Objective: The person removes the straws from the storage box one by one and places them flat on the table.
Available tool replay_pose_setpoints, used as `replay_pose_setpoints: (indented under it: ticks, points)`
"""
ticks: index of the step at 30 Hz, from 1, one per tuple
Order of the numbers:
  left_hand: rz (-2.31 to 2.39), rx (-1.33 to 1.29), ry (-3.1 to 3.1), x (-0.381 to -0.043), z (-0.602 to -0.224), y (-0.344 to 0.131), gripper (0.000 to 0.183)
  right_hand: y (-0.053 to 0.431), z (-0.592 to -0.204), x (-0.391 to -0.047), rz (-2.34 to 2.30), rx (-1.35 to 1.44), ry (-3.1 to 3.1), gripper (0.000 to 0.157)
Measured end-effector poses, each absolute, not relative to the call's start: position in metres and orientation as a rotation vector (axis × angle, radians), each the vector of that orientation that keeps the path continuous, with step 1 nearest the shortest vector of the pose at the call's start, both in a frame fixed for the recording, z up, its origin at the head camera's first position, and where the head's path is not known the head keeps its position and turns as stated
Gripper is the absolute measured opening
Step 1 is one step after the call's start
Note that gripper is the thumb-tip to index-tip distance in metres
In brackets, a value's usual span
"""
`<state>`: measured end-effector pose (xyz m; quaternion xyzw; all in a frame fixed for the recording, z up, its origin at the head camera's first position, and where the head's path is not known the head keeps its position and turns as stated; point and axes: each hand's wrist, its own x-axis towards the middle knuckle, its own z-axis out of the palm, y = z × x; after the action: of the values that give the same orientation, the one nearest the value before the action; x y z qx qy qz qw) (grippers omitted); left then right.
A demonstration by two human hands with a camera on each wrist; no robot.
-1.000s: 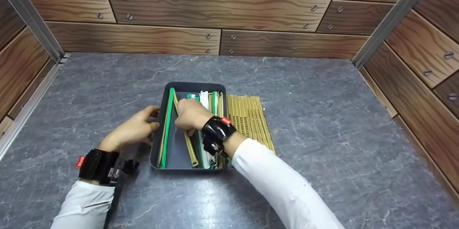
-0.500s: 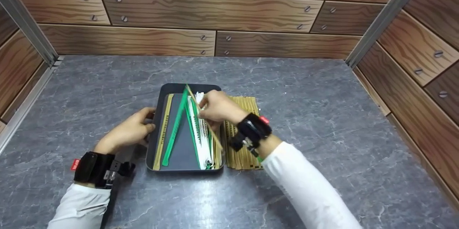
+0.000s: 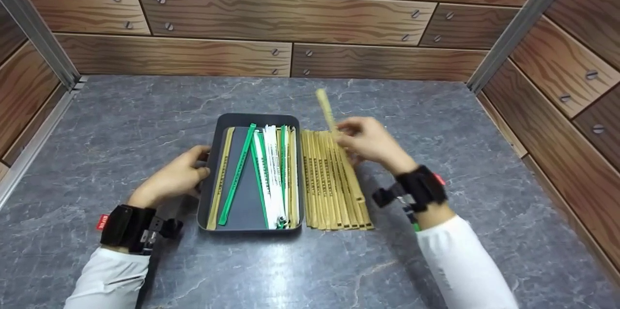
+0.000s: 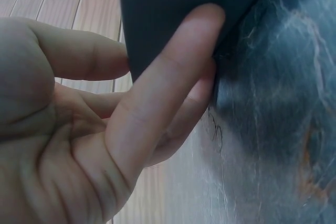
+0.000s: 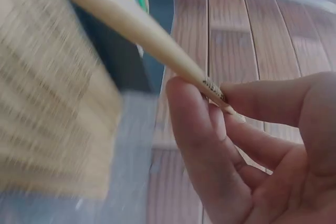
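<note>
My right hand [image 3: 372, 143] pinches one brown paper-wrapped straw [image 3: 325, 107] between thumb and fingers, held slantwise over a row of matching brown straws [image 3: 319, 183]. In the right wrist view the held straw [image 5: 139, 27] has dark print near the fingertips. A dark grey tray [image 3: 256, 117] stands to the left of the row. Fairly straight fingers of my left hand [image 3: 175, 176] touch its left side; the left wrist view shows the thumb laid along the tray wall [image 4: 168, 9]. Inside the tray lie a brown straw [image 3: 220, 180], a slanted green straw [image 3: 237, 173] and a white bundle [image 3: 276, 173].
Several green and brown straws lean beside the white bundle along the tray's right wall. The row of brown straws lies close to the tray's right side. Wood-patterned panels [image 3: 218, 13] enclose the grey marbled tabletop [image 3: 426, 120] at the back and sides.
My right hand has lifted a brown straw out of the tray and carried it right, over the row. The green straw, first along the left wall, now lies slanted. The left hand stays at the tray.
</note>
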<state>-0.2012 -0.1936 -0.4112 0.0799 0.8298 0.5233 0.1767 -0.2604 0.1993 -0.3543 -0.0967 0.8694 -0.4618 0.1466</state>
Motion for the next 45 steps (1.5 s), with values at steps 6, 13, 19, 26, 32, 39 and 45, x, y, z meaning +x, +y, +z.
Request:
replay_pose_setpoints:
  ticks: [6, 13, 19, 26, 32, 39, 45]
  points:
    - [1.481, 0.214, 2.352, -0.201, -0.411, -0.196, 0.060, 0.239, -0.383, -0.261, -1.305, -0.100, 2.525, 0.044]
    - [1.488, 0.223, 2.345, -0.200, -0.414, -0.196, 0.060, 0.252, -0.409, -0.255, -1.323, -0.015, 2.457, 0.044]
    - [1.485, 0.224, 2.349, -0.200, -0.414, -0.194, 0.061, 0.253, -0.416, -0.252, -1.252, 0.010, 2.510, 0.045]
    - [1.470, 0.239, 2.359, -0.201, -0.413, -0.193, 0.062, 0.251, -0.418, -0.250, -1.170, -0.017, 2.613, 0.041]
    - [1.477, 0.237, 2.358, -0.200, -0.411, -0.192, 0.062, 0.252, -0.416, -0.247, -1.142, -0.029, 2.619, 0.044]
    - [1.479, 0.242, 2.354, -0.201, -0.412, -0.192, 0.061, 0.247, -0.415, -0.244, -1.112, -0.071, 2.649, 0.047]
    - [1.467, 0.232, 2.359, -0.201, -0.412, -0.193, 0.060, 0.245, -0.418, -0.242, -1.109, -0.084, 2.659, 0.047]
